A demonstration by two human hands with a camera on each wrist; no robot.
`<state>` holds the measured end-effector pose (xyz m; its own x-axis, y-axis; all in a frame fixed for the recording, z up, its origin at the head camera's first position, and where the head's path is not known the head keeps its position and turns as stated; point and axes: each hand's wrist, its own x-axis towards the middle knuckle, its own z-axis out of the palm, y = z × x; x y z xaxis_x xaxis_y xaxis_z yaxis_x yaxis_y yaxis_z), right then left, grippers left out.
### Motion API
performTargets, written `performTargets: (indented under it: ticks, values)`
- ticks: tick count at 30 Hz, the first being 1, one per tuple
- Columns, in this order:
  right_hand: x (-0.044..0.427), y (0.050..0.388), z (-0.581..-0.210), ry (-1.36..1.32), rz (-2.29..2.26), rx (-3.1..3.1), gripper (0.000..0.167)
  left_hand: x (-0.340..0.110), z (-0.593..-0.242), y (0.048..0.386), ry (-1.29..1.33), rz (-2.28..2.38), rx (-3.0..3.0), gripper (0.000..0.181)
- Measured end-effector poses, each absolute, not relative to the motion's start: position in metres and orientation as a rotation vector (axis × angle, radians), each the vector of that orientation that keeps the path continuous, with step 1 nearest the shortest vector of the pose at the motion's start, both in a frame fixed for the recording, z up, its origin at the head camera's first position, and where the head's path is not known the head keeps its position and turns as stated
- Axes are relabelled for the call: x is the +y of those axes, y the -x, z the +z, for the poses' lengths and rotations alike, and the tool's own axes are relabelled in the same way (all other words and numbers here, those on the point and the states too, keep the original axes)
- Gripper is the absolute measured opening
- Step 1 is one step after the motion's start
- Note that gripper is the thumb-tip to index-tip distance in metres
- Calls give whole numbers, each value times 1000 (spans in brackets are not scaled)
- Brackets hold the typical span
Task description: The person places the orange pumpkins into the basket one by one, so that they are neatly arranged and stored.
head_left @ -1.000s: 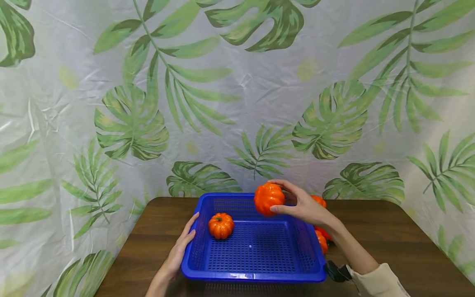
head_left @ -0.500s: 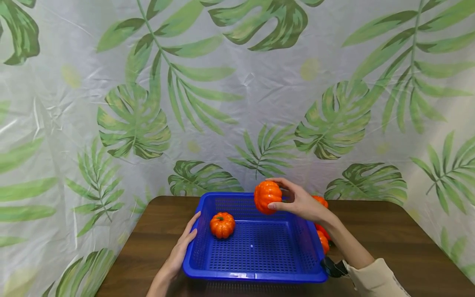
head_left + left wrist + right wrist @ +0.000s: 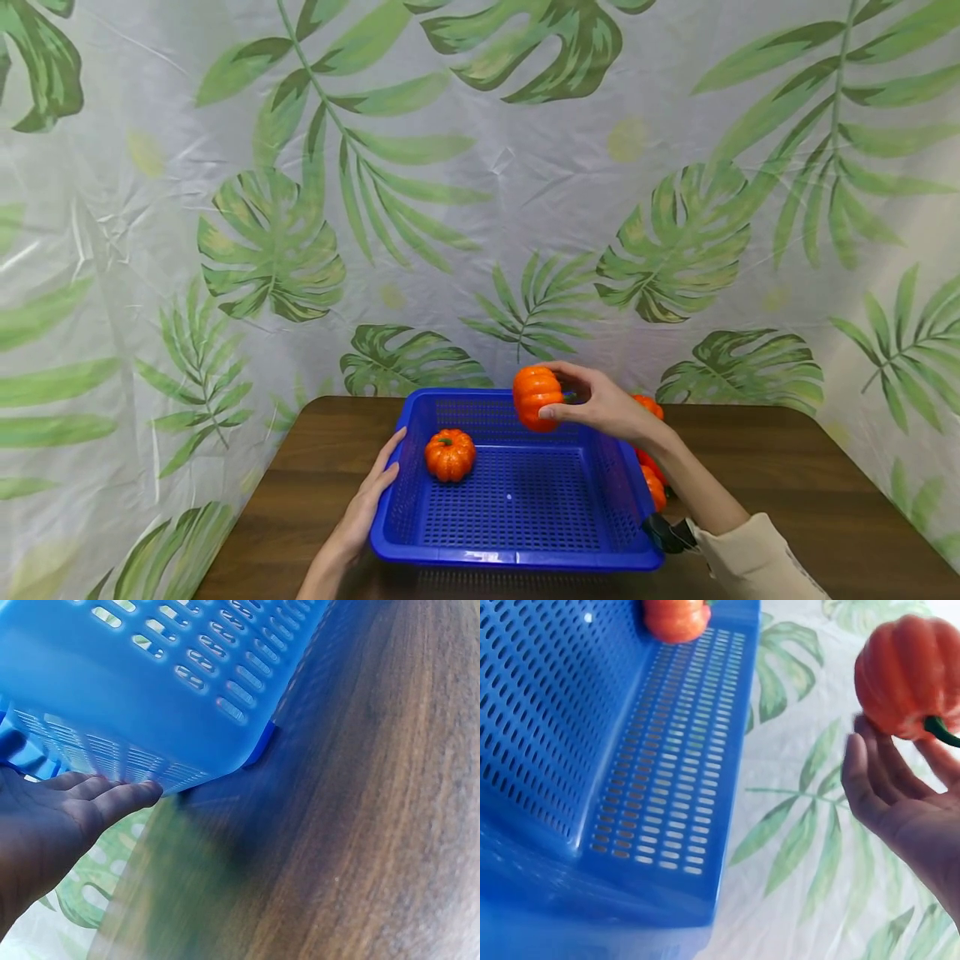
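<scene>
- Gripping a glossy orange pumpkin [image 3: 534,398] between thumb and fingers of the right hand [image 3: 609,410], raised at the far right of a blue perforated plastic basket [image 3: 450,557]; apart from it in the right wrist view, but impossible to tell how squarely over the basket's mouth.
- Pinched by its ribbed sides, green stem [image 3: 941,731] turned toward the palm, probably for a broader, surer hold than by the stem alone.
- Resting the left hand [image 3: 367,498] against the basket's left side, fingers extended rather than clenched, likely to steady a light basket.
- Containing a second pumpkin [image 3: 450,456] on the basket floor at the left, stem up, probably stable on its flattened base.
- Showing, just right of the basket, an orange piece [image 3: 648,406] farther off and another [image 3: 655,490] nearer, partly hidden; perhaps grouped there for easy right-hand reach.
- Set on a wooden table [image 3: 787,483], between both arms, likely for access from either side.
</scene>
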<state>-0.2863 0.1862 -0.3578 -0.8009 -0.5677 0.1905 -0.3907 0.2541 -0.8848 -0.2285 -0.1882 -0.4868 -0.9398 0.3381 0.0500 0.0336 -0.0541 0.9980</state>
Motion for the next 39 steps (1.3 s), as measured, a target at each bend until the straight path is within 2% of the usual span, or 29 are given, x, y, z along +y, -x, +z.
performTargets:
  ticks: [7,16,26,39]
  values:
    - [183,288,-357,904,-1542,2304,64,-188,-485,227,-402,2097,1992,54]
    - [181,293,-359,894,-1512,2375,57,-189,-485,226,-407,2089,1993,55]
    - [169,304,-365,845,-1442,2408,69,-189,-485,226,-411,2087,1994,55]
    - [152,317,-387,825,-1349,2395,72,-190,-488,226,-406,2097,1983,55]
